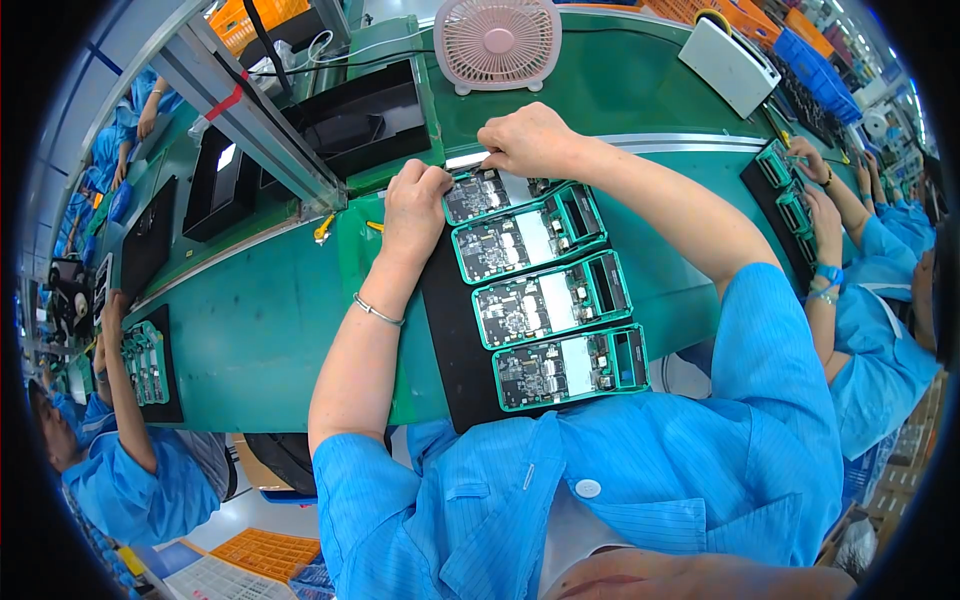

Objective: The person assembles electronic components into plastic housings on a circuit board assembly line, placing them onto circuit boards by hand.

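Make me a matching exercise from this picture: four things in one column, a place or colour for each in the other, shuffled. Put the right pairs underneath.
Column 1
1. Desk fan
2. Person's left hand
3. Four green-framed circuit units
4. Bracelet

Column 2
A. At the left end of the farthest unit
B. Silver-coloured
C. Pink
D. In a row on a black mat

Right pairs: 1-C, 2-A, 3-D, 4-B
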{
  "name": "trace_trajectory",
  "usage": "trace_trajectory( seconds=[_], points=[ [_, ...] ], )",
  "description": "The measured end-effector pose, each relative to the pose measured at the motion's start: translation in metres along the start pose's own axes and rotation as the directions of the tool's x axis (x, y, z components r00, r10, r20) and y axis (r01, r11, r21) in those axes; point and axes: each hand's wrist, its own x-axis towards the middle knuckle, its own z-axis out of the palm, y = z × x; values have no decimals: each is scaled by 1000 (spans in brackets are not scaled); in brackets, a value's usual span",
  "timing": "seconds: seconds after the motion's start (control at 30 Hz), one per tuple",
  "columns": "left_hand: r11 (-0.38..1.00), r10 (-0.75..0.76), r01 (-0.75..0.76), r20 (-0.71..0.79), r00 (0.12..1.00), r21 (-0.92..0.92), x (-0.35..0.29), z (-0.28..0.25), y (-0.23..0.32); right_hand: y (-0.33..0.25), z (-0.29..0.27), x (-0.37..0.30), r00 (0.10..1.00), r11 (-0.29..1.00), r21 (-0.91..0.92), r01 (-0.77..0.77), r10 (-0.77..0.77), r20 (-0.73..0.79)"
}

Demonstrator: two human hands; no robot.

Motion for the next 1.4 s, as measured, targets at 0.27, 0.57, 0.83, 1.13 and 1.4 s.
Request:
trace_trajectory(
  seconds=[0.27, 0.57, 0.83, 1.13, 1.4],
  points=[
    [999, 39, -38, 9, 999, -15, -1, -2, -3, 1, 2, 3, 1000, 1000, 23, -12, 11, 26],
    [988, 156, -154, 94, 983, -22, 10, -8, -8, 3, 1, 2, 1000, 999, 31, -10, 9, 24],
    [978, 209, -207, 82, 975, -24, 11, -9, -9, 1, -3, 0, 1000, 1000, 10, 17, -17, 4],
    [984, 178, -176, 144, 973, -28, 14, -9, -13, 2, 0, 1, 1000, 1000, 17, 20, -20, 12],
    [985, 144, -131, 113, 983, -115, -3, -14, -4, -1, 2, -12, 987, 994, -43, 98, -102, -122]
  ],
)
